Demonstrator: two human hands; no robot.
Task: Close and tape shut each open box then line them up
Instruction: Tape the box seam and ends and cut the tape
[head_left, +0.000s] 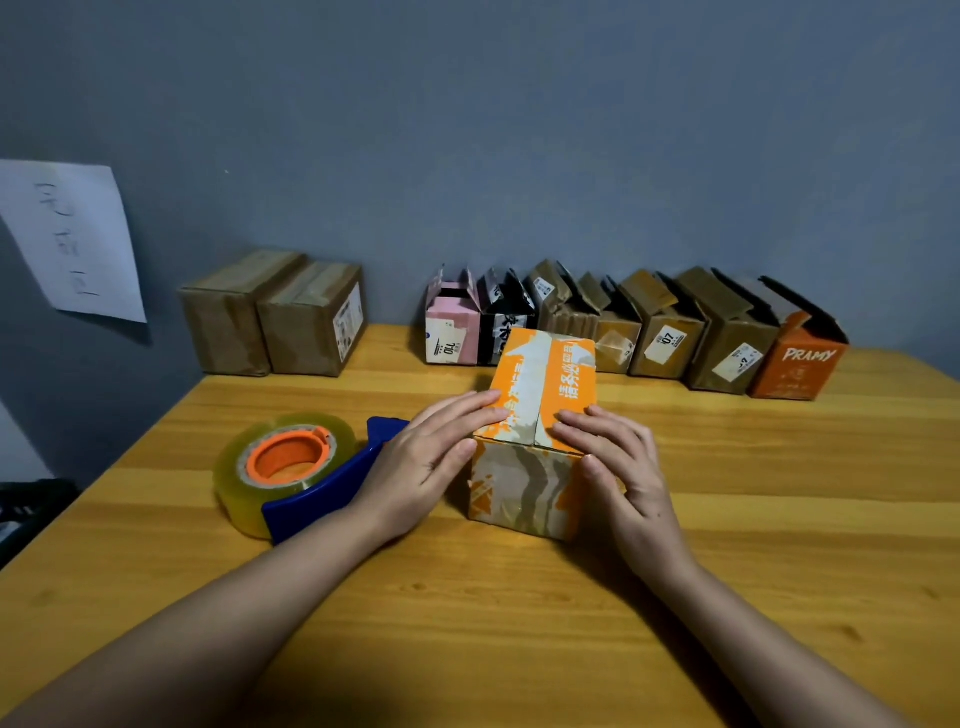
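We see an orange box (535, 431) standing near the middle of a wooden table (519, 623), its two top flaps folded down and meeting along a centre seam. Our left hand (426, 462) lies with straight fingers pressing the left flap and its thumb against the box's near face; our right hand (618, 467) does the same on the right flap, fingers flat, gripping nothing. Just left of the left hand rests a tape dispenser (296, 473), blue-framed with an orange hub and a roll of clear tape, lying well in from the table's left edge.

Along the far edge, against the grey wall (519, 130), a row of open boxes (639, 327) stands side by side with flaps raised, ending in an orange one marked PRAMY (800, 364) near the far right corner. Two closed brown boxes (275, 317) sit together at the far left corner, apart from that row. A bare strip of tabletop separates the orange box from the row behind it, and the near half of the table holds only our forearms. A sheet of paper (72, 239) hangs on the wall at left.
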